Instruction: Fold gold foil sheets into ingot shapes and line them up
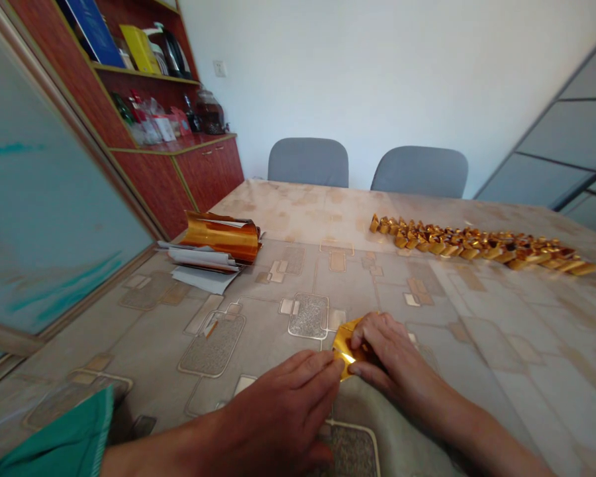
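On the patterned tablecloth (263, 318), before me: gold foil (344, 336), one piece, pinched in my right hand (390, 351); left hand (285, 404), fingertips at its edge, grip unclear. Step, apparently: folding. Next move calls for even pressure, foil kept aligned.

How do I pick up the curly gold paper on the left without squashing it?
Probably from above, gripping lightly around the middle: the curly gold paper lies on its side, and its curved wall looks thin. Avoid the near side, where loose pale sheets poke out and might slide away.
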`<state>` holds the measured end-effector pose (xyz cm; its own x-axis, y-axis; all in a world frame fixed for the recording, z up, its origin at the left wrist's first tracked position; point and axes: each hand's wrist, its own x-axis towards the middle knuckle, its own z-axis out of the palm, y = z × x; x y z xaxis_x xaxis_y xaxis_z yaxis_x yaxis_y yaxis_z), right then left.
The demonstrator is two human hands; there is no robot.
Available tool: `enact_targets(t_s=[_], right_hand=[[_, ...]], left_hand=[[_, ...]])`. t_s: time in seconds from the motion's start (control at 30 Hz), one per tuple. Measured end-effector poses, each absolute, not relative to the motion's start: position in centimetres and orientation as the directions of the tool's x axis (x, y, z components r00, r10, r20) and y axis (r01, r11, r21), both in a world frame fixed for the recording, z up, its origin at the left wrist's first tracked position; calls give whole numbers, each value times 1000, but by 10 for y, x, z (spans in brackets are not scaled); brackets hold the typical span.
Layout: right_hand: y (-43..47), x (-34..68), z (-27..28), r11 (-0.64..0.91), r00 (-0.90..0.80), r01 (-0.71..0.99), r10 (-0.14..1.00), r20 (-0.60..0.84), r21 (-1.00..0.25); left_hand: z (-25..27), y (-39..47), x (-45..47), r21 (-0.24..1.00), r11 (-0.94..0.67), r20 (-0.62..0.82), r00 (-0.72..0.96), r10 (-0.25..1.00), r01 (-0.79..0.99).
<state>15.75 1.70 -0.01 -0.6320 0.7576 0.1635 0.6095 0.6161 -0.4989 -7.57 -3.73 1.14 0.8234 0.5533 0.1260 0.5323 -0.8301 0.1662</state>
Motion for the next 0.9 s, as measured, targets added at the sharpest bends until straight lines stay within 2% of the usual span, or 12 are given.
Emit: enact_targets(t_s=[0.1,0.37,0.53,0.73,0.9], right_hand=[[19,161,0,614,-647,594,748,145,-520],[20,167,6,635,-702,553,704,109,-539],[22,172,8,654,-729,492,670,139,-574],[28,178,0,675,-748,402,632,203,-618],[30,180,2,685,-753,392,622,214,-614]], left_hand=[[9,-37,-80,169,-823,113,819,562,542],[6,-34,-88,283,-753,45,776,629,594],[8,-30,-92,338,-719,32,756,654,608],[9,-24,-107,341,-774,18,820,573,533],[15,-23,-94,322,-759,1,802,598,566]])
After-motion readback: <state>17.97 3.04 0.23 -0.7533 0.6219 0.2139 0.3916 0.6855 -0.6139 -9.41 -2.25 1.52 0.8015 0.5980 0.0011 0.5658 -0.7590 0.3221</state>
